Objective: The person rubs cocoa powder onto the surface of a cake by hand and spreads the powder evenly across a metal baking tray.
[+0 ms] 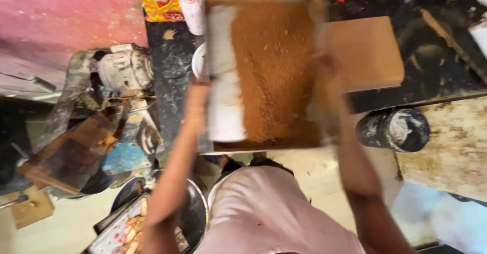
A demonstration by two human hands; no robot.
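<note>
Shallow rectangular tray (223, 76), white base, brown powder (276, 66) heaped right; long axis runs away from the person. Left hand (199, 89) and right hand (324, 74) grip its sides; blurred.

Pink wall (61, 15) up at the left, dark speckled bench (436, 76) along the top, pale floor (314, 178) below, worn grinder machine (124, 71) beside the bench's left edge.

Both arms stretched forward and up, bare, elbows a bit bent. Left hand (199, 89) raised at the end of a long straight forearm, fingers hard to make out — blurred. Right hand (324, 74) up at about the same height, also smeared by motion, wrist tilted inward. Hands well apart, forearms roughly parallel — grip unclear on either side.
</note>
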